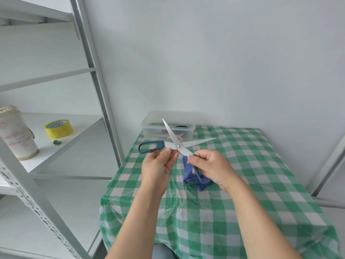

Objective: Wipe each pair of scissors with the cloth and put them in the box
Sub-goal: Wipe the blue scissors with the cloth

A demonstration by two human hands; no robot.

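Scissors [178, 145]: dark teal handles, silver blades. Cloth [188, 174]: deep blue. Box [149, 126]: clear, colourless plastic. Bench [242, 165]: green-and-white check cover under glossy transparent film. Tape roll [58, 128]: yellow with a pale core. Cup [17, 133]: cream with faint pink print. Shelf rack [89, 53]: light grey-white metal. Wall [205, 53]: plain pale grey.

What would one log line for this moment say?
scissors: open, in both hands | left hand: holds near one handle | right hand: grips other handle, over cloth | box: open, behind, on table
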